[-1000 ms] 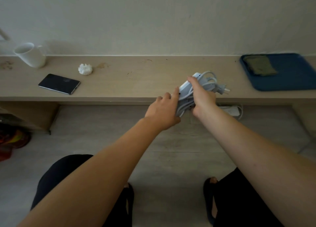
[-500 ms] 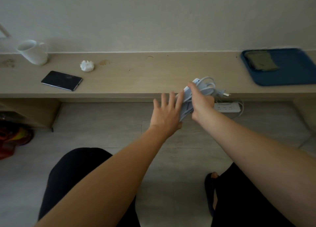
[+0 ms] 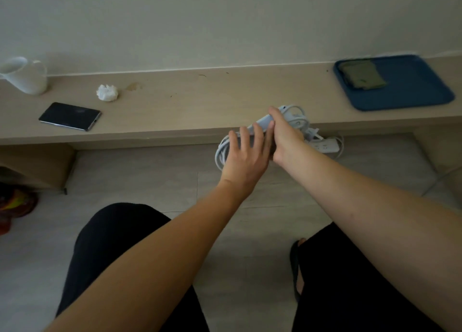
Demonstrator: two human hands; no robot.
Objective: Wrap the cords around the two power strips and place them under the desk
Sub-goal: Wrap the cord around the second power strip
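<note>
**Wrapped strip in hand, at the lip of the surface**

Right hand (image 3: 285, 136) curled round the wrapped power strip (image 3: 260, 122), thumb along its top, holding it tilted in the air just in front of the surface (image 3: 187, 107) edge. The cord (image 3: 221, 154) hangs in loose white coils off the strip's near end, and more loops bunch at the far end by the plug (image 3: 313, 134).

Left hand (image 3: 246, 159) is flat, fingers straight and spread, laid against the coils; it steadies them and grips nothing.

The other power strip (image 3: 325, 147) lies on the floor (image 3: 150, 171) under the surface, just behind the right hand. A loop of cord shows at its far end. How tidily it is wound I cannot tell.

Step in hand, by my reading: winding looks done on this one — what remains is putting it under, beside its mate.

Next move calls for lowering the bundle beneath the edge without the coils slipping. The near loops look slack, so the flat hand would do well to hold them in until the strip rests on the floor, plug tucked in rather than dangling.

Elsewhere on the surface: white mug (image 3: 27, 78), crumpled tissue (image 3: 107, 93), dark phone (image 3: 70, 116), blue tray (image 3: 412, 89) off to the right.
</note>
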